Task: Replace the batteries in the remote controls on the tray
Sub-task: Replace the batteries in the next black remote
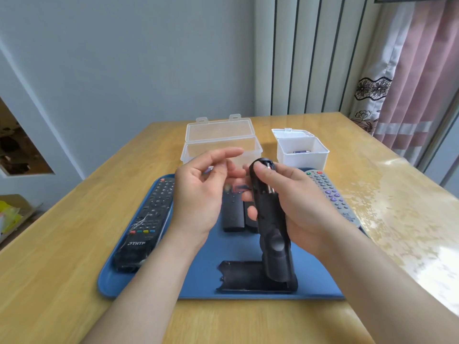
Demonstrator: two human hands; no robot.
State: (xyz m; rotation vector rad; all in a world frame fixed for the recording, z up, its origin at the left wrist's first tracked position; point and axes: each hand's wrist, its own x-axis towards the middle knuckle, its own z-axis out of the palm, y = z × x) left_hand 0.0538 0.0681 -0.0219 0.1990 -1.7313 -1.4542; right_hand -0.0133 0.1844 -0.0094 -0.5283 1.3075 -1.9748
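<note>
Right hand (pixel 298 202) clamped round black remote (pixel 273 244), held upright over the blue tray (pixel 315 274). Back compartment open, cells showing by the thumb. Left hand (pixel 198 194) empty, fingers loose and apart.

Risks: a cell springs out and rolls off the table; polarity reversed (markings unreadable here); loose battery cover (pixel 248 276) on tray gets knocked.

Legible: "TNTF" on long remote (pixel 146 219), tray's left. Grey remote (pixel 330 192) lettering too blurred.

On the wooden worktop (pixel 74 244) lies a blue plastic tray (pixel 198 276). A long black remote (pixel 145 219) lies at its left, a grey remote (pixel 327 189) at its right, two short black remotes (pixel 232 214) between, and a black battery cover (pixel 248 276) in front. Behind the tray, a clear plastic box (pixel 221 145) stands left and a small white box (pixel 301 150) right.
</note>
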